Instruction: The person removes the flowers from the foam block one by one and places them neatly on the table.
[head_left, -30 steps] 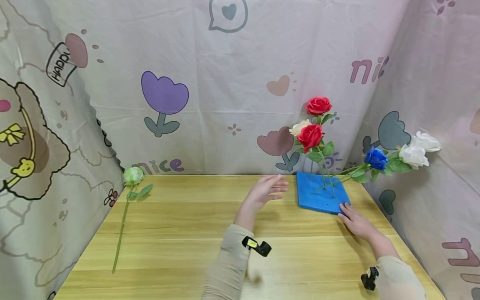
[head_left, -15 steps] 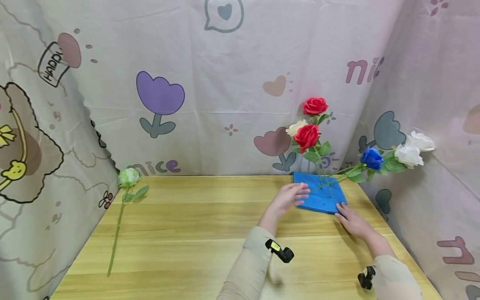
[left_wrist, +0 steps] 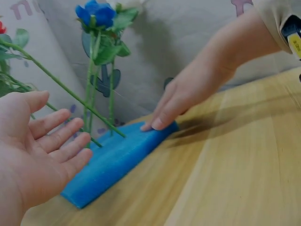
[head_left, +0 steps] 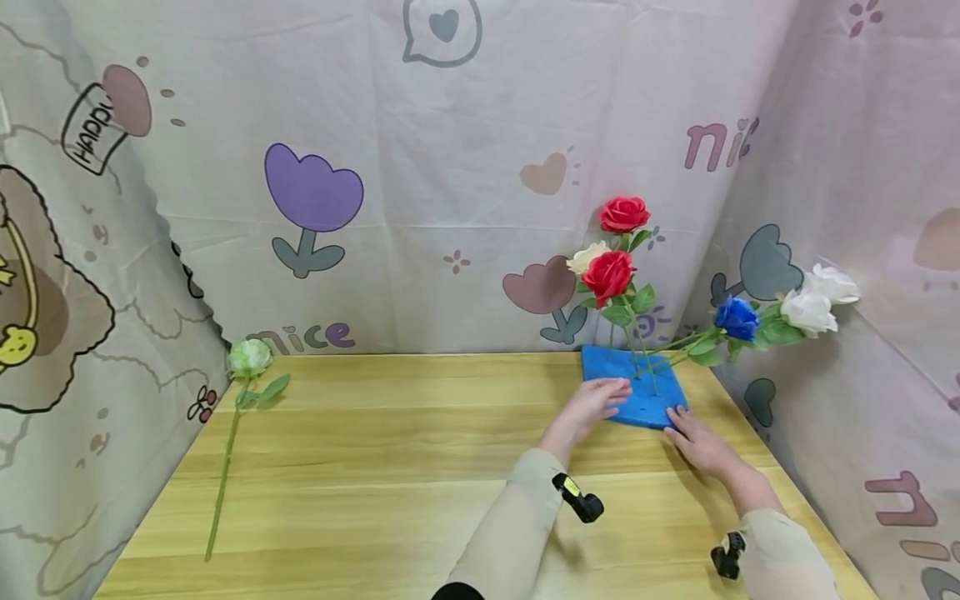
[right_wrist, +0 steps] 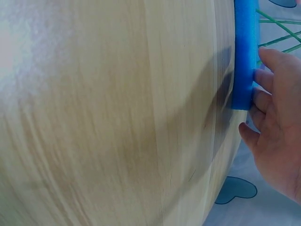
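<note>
A blue foam board (head_left: 647, 410) lies at the table's right back, with several artificial roses stuck in it. Two red roses (head_left: 607, 277) and a cream rose (head_left: 587, 257) stand fairly upright. A blue rose (head_left: 737, 317) and white roses (head_left: 810, 312) lean far to the right. My left hand (head_left: 590, 407) is at the board's left front corner, overlapping it in the head view; its fingers are spread, slightly bent, holding nothing. My right hand (head_left: 707, 447) rests its fingertips on the board's right front corner, as the left wrist view (left_wrist: 181, 101) also shows.
A pale green rose (head_left: 250, 358) with a long stem lies on the wooden table (head_left: 360, 467) at the left. Printed cloth (head_left: 442, 150) hangs behind the table and along both sides. Each sleeve carries a small black wrist camera (head_left: 577, 498).
My left hand has moved right, from beside the board to its left front corner. The right hand stays on the board. The head view has turned slightly to the right.
</note>
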Action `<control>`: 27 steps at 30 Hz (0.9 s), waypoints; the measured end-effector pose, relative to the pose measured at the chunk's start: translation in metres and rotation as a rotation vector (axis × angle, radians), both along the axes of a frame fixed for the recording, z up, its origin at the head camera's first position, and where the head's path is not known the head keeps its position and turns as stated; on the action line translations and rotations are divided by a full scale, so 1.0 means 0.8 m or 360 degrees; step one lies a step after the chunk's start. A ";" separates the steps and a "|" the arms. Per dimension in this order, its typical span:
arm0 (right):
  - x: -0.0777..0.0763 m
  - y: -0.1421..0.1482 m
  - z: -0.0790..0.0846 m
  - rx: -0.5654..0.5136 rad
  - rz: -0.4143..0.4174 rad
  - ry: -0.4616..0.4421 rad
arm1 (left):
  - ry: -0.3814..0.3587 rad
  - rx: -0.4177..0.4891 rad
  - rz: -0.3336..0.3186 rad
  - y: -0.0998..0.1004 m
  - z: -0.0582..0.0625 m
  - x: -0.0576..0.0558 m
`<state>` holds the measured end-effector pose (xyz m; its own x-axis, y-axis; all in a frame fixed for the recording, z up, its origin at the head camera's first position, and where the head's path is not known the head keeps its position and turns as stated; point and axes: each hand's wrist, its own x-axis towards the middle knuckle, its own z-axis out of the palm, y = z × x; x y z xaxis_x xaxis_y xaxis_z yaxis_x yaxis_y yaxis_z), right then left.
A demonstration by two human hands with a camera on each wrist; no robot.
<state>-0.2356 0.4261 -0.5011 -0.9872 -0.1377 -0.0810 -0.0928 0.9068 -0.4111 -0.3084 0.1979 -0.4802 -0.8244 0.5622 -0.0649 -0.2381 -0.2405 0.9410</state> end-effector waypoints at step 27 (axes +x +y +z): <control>-0.001 0.002 -0.008 0.0005 -0.0062 0.0056 | -0.0060 -0.0113 0.0176 0.073 -0.032 -0.016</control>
